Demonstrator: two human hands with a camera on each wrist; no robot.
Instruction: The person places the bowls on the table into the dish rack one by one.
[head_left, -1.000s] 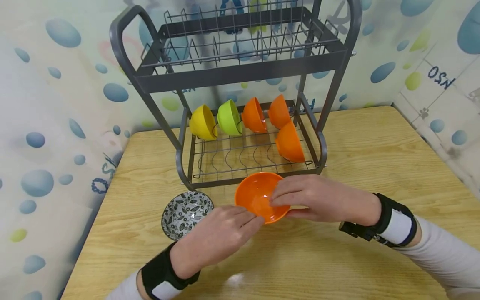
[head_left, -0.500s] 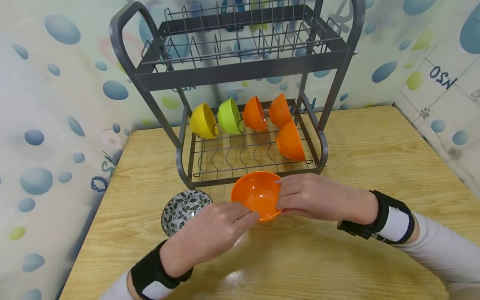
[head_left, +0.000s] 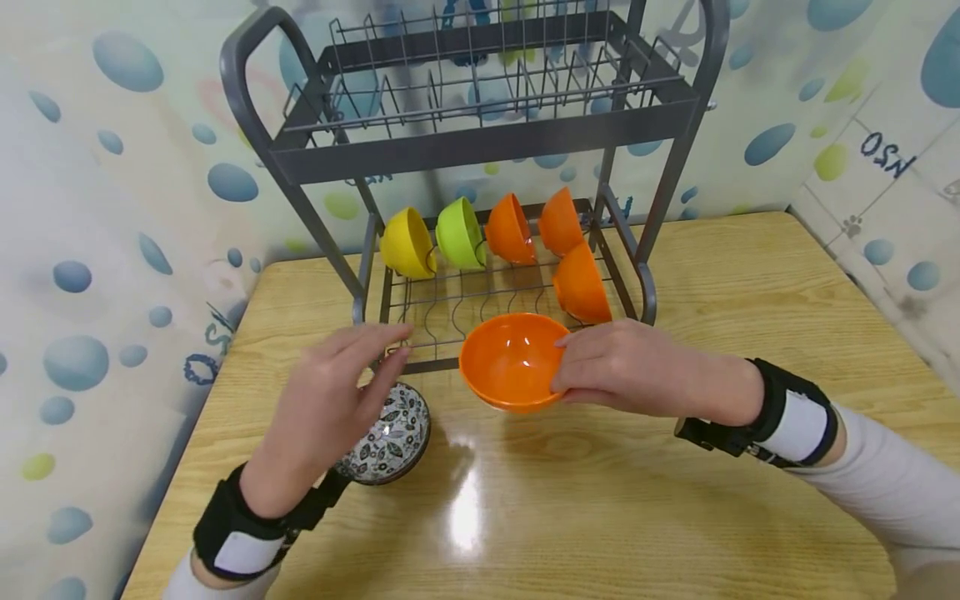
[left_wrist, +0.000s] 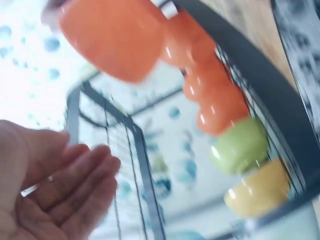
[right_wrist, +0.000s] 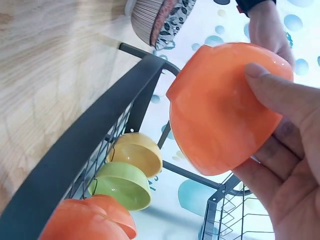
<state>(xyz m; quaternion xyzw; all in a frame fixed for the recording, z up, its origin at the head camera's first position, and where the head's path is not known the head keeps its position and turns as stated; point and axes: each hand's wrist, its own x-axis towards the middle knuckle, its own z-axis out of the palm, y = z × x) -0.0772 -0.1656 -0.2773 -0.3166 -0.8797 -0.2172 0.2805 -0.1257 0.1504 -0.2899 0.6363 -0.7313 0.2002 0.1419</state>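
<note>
An orange bowl (head_left: 510, 362) is held by its right rim in my right hand (head_left: 626, 367), its inside turned up, just before the rack's front bar. In the right wrist view the thumb lies against the outside of the orange bowl (right_wrist: 225, 110), with fingers over the rim. My left hand (head_left: 326, 400) is apart from that bowl, thumb and fingers spread with nothing between them. Below it on the table stands a black-and-white floral bowl (head_left: 390, 437), partly hidden by the hand. The left wrist view shows the left hand (left_wrist: 60, 185) with fingers bent slightly, touching nothing.
A dark two-tier dish rack (head_left: 480, 150) stands against the patterned wall. On its lower tier a yellow bowl (head_left: 407, 243), a green bowl (head_left: 460, 233) and three orange bowls lean on their sides, one of these orange bowls (head_left: 581, 285) in front at the right. Wooden table (head_left: 750, 317) surrounds the rack.
My left hand has let go of the orange bowl and moved left over the floral bowl. The right hand has lifted the orange bowl slightly toward the rack.
</note>
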